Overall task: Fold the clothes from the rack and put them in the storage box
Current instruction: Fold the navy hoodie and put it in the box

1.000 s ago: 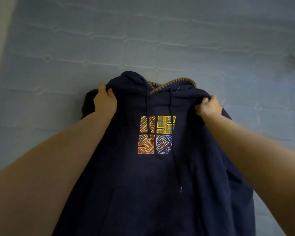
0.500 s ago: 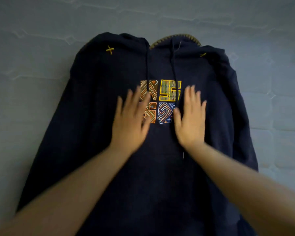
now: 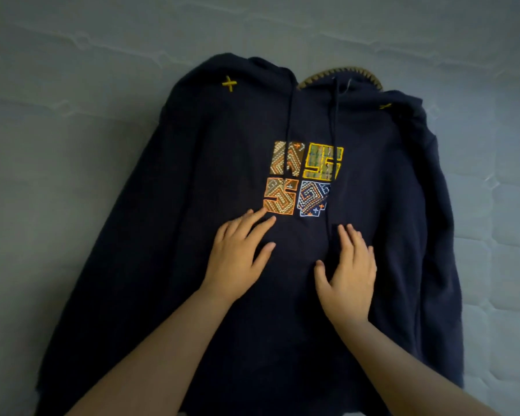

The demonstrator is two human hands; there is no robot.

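A dark navy hoodie (image 3: 174,223) lies front-up and spread flat on a pale quilted mattress (image 3: 42,145). Its chest carries a four-square embroidered patch (image 3: 305,178), and two drawstrings hang down from the hood. The sleeves seem tucked along or under the body. My left hand (image 3: 237,259) rests flat on the fabric just below the patch, fingers apart. My right hand (image 3: 350,274) lies flat beside it, slightly lower and to the right, fingers spread. Neither hand grips the cloth.
The grey-blue quilted mattress surrounds the hoodie on the left, far side and right. No rack or storage box is in view.
A second ago both hands gripped the hoodie's shoulders. They let go, pressed flat over the chest patch, and have now slid down towards me to just below it.
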